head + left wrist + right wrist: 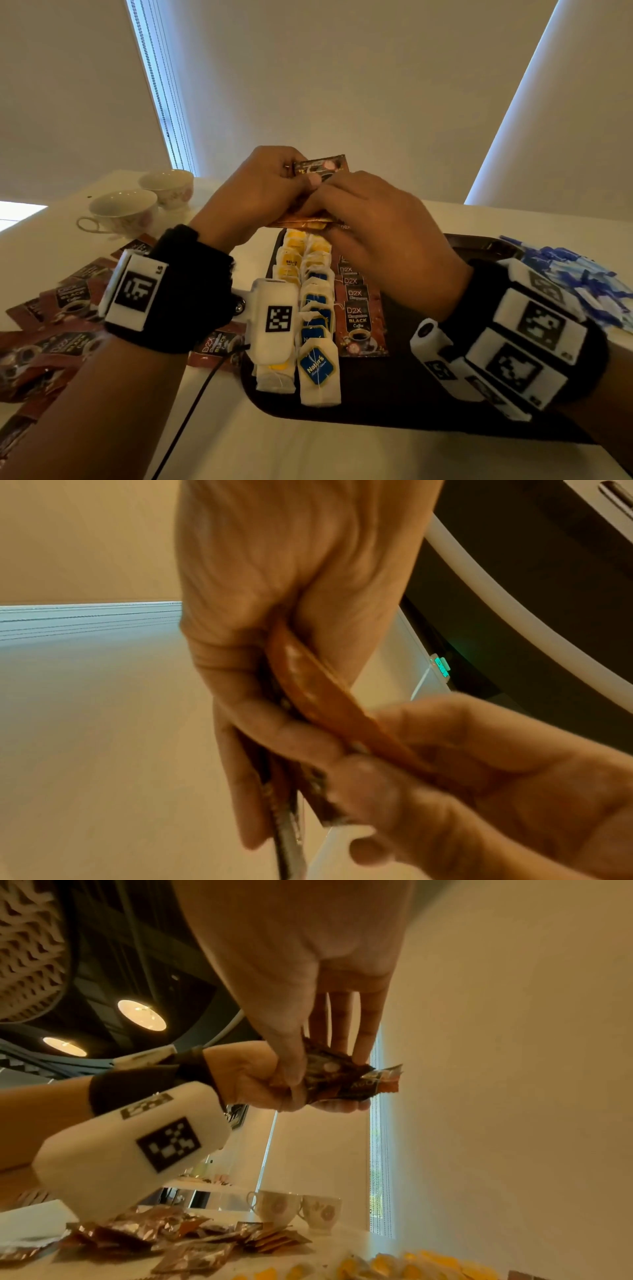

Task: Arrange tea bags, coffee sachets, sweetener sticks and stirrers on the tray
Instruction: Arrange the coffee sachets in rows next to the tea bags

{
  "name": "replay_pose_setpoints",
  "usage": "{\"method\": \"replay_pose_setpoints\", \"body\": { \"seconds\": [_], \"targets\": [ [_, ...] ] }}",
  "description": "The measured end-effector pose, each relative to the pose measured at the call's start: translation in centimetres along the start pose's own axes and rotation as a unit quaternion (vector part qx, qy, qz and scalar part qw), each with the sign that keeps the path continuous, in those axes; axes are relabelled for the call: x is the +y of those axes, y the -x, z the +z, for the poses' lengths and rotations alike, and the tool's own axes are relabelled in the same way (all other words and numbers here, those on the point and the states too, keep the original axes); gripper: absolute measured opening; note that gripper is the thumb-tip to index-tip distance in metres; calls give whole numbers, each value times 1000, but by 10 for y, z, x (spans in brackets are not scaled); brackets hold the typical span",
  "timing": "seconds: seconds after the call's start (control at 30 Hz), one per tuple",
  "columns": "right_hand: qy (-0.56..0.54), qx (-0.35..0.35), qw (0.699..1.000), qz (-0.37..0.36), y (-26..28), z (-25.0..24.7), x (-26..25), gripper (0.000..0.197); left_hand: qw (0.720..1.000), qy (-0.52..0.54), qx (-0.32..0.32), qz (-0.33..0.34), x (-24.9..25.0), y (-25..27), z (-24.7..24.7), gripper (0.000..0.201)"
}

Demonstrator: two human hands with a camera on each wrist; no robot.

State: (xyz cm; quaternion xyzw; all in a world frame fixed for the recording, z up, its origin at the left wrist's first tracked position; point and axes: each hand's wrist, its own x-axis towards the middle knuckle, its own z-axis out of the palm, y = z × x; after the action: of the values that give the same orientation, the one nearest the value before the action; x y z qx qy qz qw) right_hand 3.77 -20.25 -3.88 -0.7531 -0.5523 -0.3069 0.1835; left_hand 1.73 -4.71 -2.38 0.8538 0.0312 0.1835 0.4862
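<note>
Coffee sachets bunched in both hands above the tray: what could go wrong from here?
The left hand and right hand share one loose bunch of coffee sachets; one could slip and land on the tea bag rows, knocking them askew. Both wrists hang low over the tray, so a wrist unit might brush the overlapped coffee row. The blue sticks heaped by the tray's right rim could slide.

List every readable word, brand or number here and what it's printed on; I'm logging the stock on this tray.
"D2X", "BLACK", "Coffee": front coffee sachet in the tray row; the line between is blurred.
"D2X": sachets behind it.
"D2X", "BLACK": loose sachets left of the tray.
"Nahir's": blue tea bag tag; smaller line unreadable.
"RELAX": yellow tea bag, second line blurred.
"L5": left wrist marker block.
Sachets held by left hand and right hand: unreadable.
</note>
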Motion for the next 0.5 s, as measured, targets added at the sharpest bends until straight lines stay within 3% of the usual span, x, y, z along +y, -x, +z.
{"method": "replay_pose_setpoints", "body": {
  "seconds": [0.1, 0.17, 0.23, 0.3, 0.33, 0.37, 0.4, 0.5],
  "targets": [
    [-91, 48, 990, 94, 2, -12, 2, 16, 996, 84, 6, -42, 0, 0, -4, 16],
    [-184, 102, 957, 199, 6, -18, 7, 7, 993, 107, 28, -44, -1, 0, -8, 19],
    [-286, 137, 899, 303, 8, -20, 14, 3, 990, 131, 31, -35, 0, 1, -10, 25],
    [-422, 132, 800, 405, 9, -17, 19, 9, 992, 127, 18, -12, 3, 4, -10, 31],
    [-476, 126, 750, 441, 9, -16, 20, 11, 993, 117, 11, 5, 6, 6, -8, 26],
    [-500, 121, 722, 462, 8, -15, 21, 12, 994, 110, 6, 17, 8, 7, -7, 17],
    [-504, 119, 715, 469, 7, -14, 21, 12, 994, 107, 3, 23, 11, 8, -5, 10],
    [-496, 138, 718, 468, 7, -10, 21, 10, 992, 127, 5, 13, 14, 7, -3, 15]
  ]
}}
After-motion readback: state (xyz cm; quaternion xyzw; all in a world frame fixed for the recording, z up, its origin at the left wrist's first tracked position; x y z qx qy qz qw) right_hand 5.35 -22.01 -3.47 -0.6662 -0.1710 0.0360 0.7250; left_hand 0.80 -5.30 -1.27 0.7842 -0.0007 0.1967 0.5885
